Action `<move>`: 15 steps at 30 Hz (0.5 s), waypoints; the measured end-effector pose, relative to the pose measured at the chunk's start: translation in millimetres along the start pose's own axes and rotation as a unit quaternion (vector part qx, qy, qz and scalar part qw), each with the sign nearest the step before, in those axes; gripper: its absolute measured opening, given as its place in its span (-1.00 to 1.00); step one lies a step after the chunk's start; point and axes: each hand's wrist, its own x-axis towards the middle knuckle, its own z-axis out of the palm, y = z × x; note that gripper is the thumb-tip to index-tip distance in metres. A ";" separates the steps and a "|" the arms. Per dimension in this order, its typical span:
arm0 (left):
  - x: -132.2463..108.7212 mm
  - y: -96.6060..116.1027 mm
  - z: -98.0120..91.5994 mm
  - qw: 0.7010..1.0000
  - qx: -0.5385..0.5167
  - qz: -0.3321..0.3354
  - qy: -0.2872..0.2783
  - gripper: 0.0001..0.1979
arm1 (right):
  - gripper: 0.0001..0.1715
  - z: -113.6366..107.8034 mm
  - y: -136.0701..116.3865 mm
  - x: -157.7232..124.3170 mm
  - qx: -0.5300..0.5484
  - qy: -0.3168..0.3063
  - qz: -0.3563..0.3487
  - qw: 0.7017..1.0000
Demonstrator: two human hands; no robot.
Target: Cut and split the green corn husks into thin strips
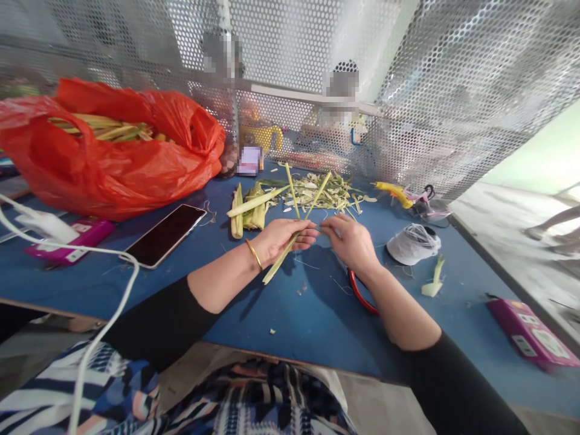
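My left hand (286, 237), with a gold bangle at the wrist, holds pale green leaf strips (280, 263) between thumb and fingers. Two of their ends cross and point up and away in a V. Close to its fingertips, my right hand (348, 240) is closed in a pinch; what it grips is too fine to make out. Under my right wrist lies a red curved handle (360, 296), the rest of it covered. Thin white thread (307, 263) trails on the blue table (290, 338) below the hands. Beyond them sits a heap of leaf scraps (321, 191).
Trimmed stalks (249, 208) lie beyond my left hand. A red plastic bag (136, 175) of leaves, a phone (167, 235) and a white cable (131, 284) are left. Right are a thread spool (413, 244), yellow-handled tool (395, 193) and purple power strip (530, 332). Perforated metal screen (299, 60) stands behind.
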 end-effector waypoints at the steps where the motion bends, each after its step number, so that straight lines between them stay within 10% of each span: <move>1: -0.6 -1.2 0.9 1.000 0.017 0.006 0.004 -0.78 | -0.79 -2.1 -3.5 -0.3 0.007 0.049 -0.016 0.999; 4: -4.8 -8.0 6.3 0.996 0.089 0.013 -0.006 -0.78 | -0.80 -5.0 -14.3 -1.3 0.092 0.122 -0.006 0.988; 9: -12.6 -21.0 17.0 0.985 0.172 0.016 -0.021 -0.78 | -0.74 4.0 -24.5 -3.2 0.274 0.034 0.093 0.957; 15: -9.5 -9.2 12.7 0.999 0.047 -0.003 0.017 -0.75 | -0.78 1.7 -38.1 -11.5 0.256 0.126 0.075 0.955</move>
